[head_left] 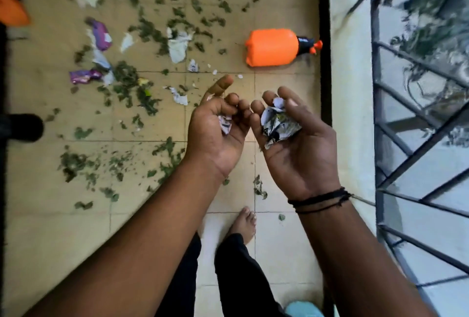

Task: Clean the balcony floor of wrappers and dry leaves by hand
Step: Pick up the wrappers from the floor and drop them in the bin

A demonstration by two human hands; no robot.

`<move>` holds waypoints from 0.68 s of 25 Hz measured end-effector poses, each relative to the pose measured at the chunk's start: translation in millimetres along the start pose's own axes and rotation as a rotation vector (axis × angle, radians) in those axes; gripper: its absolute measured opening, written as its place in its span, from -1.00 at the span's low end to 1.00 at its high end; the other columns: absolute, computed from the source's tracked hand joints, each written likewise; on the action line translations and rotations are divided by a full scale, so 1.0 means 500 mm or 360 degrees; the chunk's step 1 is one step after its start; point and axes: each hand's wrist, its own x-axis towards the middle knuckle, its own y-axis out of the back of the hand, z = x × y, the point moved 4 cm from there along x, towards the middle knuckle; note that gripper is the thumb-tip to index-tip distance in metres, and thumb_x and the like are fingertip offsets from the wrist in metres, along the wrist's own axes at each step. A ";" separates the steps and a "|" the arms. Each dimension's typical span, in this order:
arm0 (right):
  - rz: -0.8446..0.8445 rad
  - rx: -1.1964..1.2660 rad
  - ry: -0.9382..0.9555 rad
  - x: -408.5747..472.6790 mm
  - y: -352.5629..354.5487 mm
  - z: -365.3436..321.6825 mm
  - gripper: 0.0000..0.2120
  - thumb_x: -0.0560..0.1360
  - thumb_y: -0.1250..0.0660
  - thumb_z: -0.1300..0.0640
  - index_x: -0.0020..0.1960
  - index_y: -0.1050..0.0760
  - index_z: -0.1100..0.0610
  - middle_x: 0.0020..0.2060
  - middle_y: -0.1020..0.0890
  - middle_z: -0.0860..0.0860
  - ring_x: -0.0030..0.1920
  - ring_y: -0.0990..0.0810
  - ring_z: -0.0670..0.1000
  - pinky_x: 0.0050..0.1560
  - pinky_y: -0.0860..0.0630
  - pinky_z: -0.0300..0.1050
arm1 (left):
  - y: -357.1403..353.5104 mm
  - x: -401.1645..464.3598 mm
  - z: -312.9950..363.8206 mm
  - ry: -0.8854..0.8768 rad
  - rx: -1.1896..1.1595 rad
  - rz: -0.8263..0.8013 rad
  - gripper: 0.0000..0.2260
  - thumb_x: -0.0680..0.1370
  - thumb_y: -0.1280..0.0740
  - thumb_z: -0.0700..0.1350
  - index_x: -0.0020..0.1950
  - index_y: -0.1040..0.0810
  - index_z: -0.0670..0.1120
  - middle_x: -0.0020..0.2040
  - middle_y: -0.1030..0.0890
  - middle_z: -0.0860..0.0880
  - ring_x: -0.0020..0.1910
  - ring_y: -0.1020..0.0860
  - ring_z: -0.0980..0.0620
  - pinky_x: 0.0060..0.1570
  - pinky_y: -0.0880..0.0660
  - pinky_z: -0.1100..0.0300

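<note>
Head view, one frame.
- Left hand (215,129), centre of frame: palm up, fingers curled round a small crumpled wrapper (224,123).
- Right hand (294,139), just beside it: palm up, cupping a larger crumpled wrapper wad (278,123).
- Tiled floor (45,220): dry leaves (127,75) and purple wrappers (100,35) scattered across upper left.
- Orange spray bottle (272,47): lying on its side, upper centre-right, near the railing (416,113).

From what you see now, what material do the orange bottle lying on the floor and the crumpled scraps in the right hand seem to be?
Orange spray bottle: seemingly smooth plastic with a dull sheen and a moulded body. Crumpled white scraps in the right hand: probably printed paper or thin wrapper film, given the sharp creases; blur leaves it open.
</note>
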 end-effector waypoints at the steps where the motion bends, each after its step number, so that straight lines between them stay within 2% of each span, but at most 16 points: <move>1: -0.0066 -0.0039 -0.0022 -0.028 -0.038 0.004 -0.83 0.56 -0.19 0.28 0.07 -0.53 0.21 -0.04 -0.64 0.15 0.01 -0.63 0.17 0.09 -0.62 0.01 | -0.002 -0.044 0.036 -0.0027 -0.0046 -0.0053 -0.61 0.36 -0.14 -0.39 0.07 -0.58 -0.12 -0.31 -0.51 -0.01 -0.29 -0.52 0.00 -0.24 -0.55 0.18; 4: -0.0172 -0.0178 -0.0116 -0.092 -0.134 0.043 -0.83 0.55 -0.21 0.27 0.08 -0.54 0.21 -0.03 -0.63 0.13 0.02 -0.63 0.16 0.10 -0.61 -0.01 | 0.024 -0.166 0.126 -0.0106 -0.0236 -0.0125 -0.69 0.36 -0.24 -0.25 0.05 -0.64 -0.16 -0.20 -0.60 -0.07 -0.24 -0.60 -0.03 -0.06 -0.62 0.12; 6: -0.0191 -0.0281 -0.0152 -0.128 -0.181 0.087 -0.82 0.53 -0.23 0.22 0.08 -0.54 0.22 -0.03 -0.63 0.12 0.01 -0.64 0.16 0.15 -0.57 0.01 | 0.060 -0.230 0.172 -0.0164 -0.0299 -0.0067 -0.72 0.42 -0.27 -0.14 0.04 -0.64 -0.20 -0.17 -0.63 -0.11 -0.17 -0.63 -0.06 0.08 -0.60 0.08; 10: -0.0224 -0.0332 -0.0266 -0.192 -0.240 0.231 -0.67 0.61 -0.16 0.02 0.04 -0.58 0.24 -0.01 -0.63 0.17 0.09 -0.57 0.21 0.18 -0.48 0.08 | 0.187 -0.318 0.241 -0.0213 -0.0411 0.0186 -0.55 0.66 -0.17 0.12 0.01 -0.66 -0.22 -0.17 -0.67 -0.12 -0.09 -0.63 -0.08 0.03 -0.63 0.07; 13: -0.0216 -0.0366 -0.0407 -0.221 -0.240 0.371 -0.51 0.66 -0.06 -0.03 -0.01 -0.65 0.27 0.00 -0.66 0.22 0.08 -0.60 0.23 0.29 -0.43 0.14 | 0.310 -0.368 0.269 -0.0287 -0.0546 0.0352 -0.56 0.70 -0.14 0.03 -0.08 -0.70 -0.18 -0.18 -0.68 -0.10 -0.12 -0.65 -0.05 -0.02 -0.60 0.14; 15: -0.0244 -0.0421 -0.0486 -0.244 -0.233 0.486 -0.48 0.66 -0.03 -0.01 0.01 -0.67 0.29 0.03 -0.66 0.24 0.17 -0.56 0.27 0.42 -0.33 0.19 | 0.413 -0.410 0.291 -0.0342 -0.0747 0.0444 -0.67 0.70 -0.15 -0.04 0.01 -0.65 -0.17 -0.14 -0.69 -0.08 -0.10 -0.64 -0.02 -0.01 -0.57 0.17; 17: -0.0303 -0.0483 -0.0594 -0.279 -0.228 0.617 -0.51 0.63 -0.06 0.00 0.03 -0.67 0.29 0.06 -0.65 0.25 0.21 -0.53 0.28 0.44 -0.30 0.19 | 0.535 -0.464 0.317 -0.0425 -0.0932 0.0527 -0.73 0.70 -0.16 -0.08 0.08 -0.62 -0.17 -0.09 -0.69 -0.09 -0.05 -0.64 -0.02 0.09 -0.55 0.15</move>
